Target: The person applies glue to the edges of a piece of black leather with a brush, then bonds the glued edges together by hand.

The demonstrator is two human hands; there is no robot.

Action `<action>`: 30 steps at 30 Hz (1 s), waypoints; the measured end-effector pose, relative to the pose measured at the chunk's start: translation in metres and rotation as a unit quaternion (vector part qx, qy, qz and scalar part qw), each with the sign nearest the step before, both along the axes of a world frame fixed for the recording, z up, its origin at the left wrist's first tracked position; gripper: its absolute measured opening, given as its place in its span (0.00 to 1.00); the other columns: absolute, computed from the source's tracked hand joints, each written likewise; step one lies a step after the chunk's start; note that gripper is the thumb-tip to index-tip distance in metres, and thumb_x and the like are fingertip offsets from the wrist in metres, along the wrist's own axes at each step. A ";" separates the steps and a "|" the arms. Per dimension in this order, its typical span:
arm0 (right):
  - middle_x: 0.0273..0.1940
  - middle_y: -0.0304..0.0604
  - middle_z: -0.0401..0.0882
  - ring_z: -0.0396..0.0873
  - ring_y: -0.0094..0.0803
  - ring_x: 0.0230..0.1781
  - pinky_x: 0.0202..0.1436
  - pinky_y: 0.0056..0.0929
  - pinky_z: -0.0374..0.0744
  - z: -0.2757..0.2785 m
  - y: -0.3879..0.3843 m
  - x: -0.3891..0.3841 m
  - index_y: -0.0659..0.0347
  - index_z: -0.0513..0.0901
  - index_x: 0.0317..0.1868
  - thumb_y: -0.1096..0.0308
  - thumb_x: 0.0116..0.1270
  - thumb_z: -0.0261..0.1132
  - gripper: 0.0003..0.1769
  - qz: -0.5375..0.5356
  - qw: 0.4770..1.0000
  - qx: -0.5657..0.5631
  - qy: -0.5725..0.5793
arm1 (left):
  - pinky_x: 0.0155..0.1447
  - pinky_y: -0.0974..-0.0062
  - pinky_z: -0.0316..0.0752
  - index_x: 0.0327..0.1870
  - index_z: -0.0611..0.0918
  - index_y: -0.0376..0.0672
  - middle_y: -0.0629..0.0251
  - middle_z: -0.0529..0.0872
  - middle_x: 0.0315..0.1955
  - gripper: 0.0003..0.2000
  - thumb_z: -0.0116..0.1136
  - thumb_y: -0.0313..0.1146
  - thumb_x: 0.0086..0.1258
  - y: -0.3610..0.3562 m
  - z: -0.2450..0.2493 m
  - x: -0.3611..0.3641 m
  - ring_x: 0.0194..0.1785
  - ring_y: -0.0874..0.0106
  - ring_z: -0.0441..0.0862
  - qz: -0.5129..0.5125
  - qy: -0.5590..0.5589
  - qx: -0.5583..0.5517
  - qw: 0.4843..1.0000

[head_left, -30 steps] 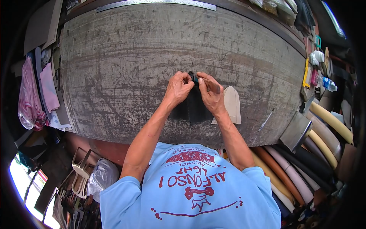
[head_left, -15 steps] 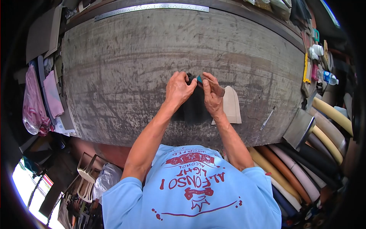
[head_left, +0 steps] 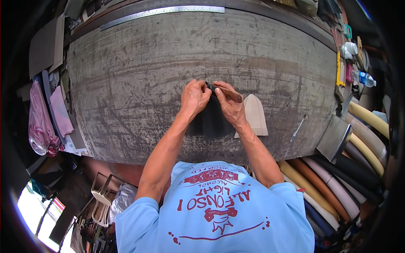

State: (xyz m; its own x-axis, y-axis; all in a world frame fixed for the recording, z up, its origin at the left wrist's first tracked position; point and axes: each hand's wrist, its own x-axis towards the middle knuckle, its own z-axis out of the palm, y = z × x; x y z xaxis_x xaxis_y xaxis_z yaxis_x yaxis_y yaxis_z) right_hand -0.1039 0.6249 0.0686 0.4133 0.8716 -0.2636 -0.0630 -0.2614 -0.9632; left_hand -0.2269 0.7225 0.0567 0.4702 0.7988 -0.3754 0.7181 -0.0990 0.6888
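A dark black sheet of material (head_left: 211, 120) lies on the worn worktable between my forearms. At its far edge, my left hand (head_left: 195, 100) is closed, thumb and fingers pinching the black material. My right hand (head_left: 230, 105) is wrapped around a flat brown-handled tool (head_left: 233, 94); its working end points toward the left fingertips and is mostly hidden. The two hands almost meet. Just right of my right hand lies a beige pattern piece (head_left: 255, 116) with a rounded top.
A steel ruler (head_left: 164, 12) lies along the far edge. To the right are a pen (head_left: 298, 128), a metal block (head_left: 334, 141) and a plastic bottle (head_left: 366, 79). Rolls of material (head_left: 314, 185) stand at the lower right. Pink plastic (head_left: 41, 120) hangs at the left.
The right hand has shifted slightly left with the brown-handled tool, closer to the left hand. The tool's teal part, visible before, is now mostly covered. The view has tilted slightly.
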 end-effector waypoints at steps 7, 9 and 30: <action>0.47 0.49 0.89 0.85 0.28 0.51 0.51 0.26 0.82 0.003 0.002 -0.003 0.71 0.80 0.59 0.69 0.77 0.63 0.16 0.020 0.999 0.000 -0.051 | 0.45 0.60 0.76 0.37 0.85 0.35 0.53 0.81 0.32 0.11 0.61 0.36 0.66 0.002 -0.004 -0.007 0.38 0.57 0.81 -0.003 -0.029 -0.015 0.999; 0.49 0.51 0.88 0.85 0.30 0.52 0.52 0.26 0.82 -0.002 0.001 -0.004 0.71 0.80 0.59 0.69 0.76 0.63 0.16 0.016 0.998 0.015 -0.055 | 0.45 0.60 0.76 0.37 0.85 0.35 0.53 0.81 0.32 0.11 0.61 0.36 0.66 0.001 -0.003 -0.008 0.37 0.57 0.81 -0.005 -0.029 -0.014 0.999; 0.51 0.49 0.87 0.87 0.37 0.49 0.49 0.28 0.84 -0.009 -0.001 -0.008 0.69 0.82 0.56 0.71 0.77 0.62 0.14 0.002 0.998 0.011 -0.057 | 0.39 0.69 0.71 0.35 0.81 0.34 0.63 0.76 0.30 0.11 0.61 0.35 0.66 -0.004 0.006 -0.016 0.32 0.71 0.74 0.073 -0.087 -0.113 0.987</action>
